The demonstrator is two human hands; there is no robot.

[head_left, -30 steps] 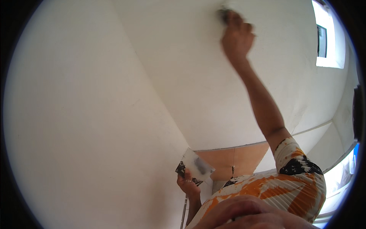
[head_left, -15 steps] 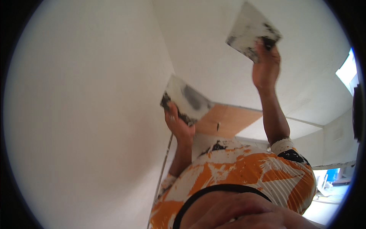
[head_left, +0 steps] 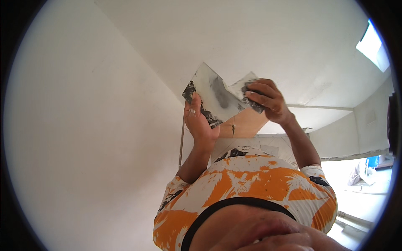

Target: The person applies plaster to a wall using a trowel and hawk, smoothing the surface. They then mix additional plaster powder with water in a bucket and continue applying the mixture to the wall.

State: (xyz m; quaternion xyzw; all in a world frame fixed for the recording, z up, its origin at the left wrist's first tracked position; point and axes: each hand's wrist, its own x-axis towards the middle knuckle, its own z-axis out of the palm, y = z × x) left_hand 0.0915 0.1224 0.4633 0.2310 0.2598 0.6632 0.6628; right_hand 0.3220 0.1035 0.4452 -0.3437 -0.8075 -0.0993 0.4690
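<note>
The left hand (head_left: 200,123) is clamped on the lower edge of a flat grey metal plaster board smeared with white filler (head_left: 213,95), held tilted just above the middle of the view. At about two o'clock from it, the right hand (head_left: 268,99) is closed around a smaller filler-caked scraper blade (head_left: 242,88), whose edge touches the board. Behind both spreads a white plastered ceiling (head_left: 259,37), and at nine o'clock a white wall (head_left: 83,138).

The flat plaster-smeared board (head_left: 215,94) is whitish-grey (black crust at its edges). The short-sleeved shirt (head_left: 251,184) shows orange-and-white splashes, black flecks at twelve o'clock.
</note>
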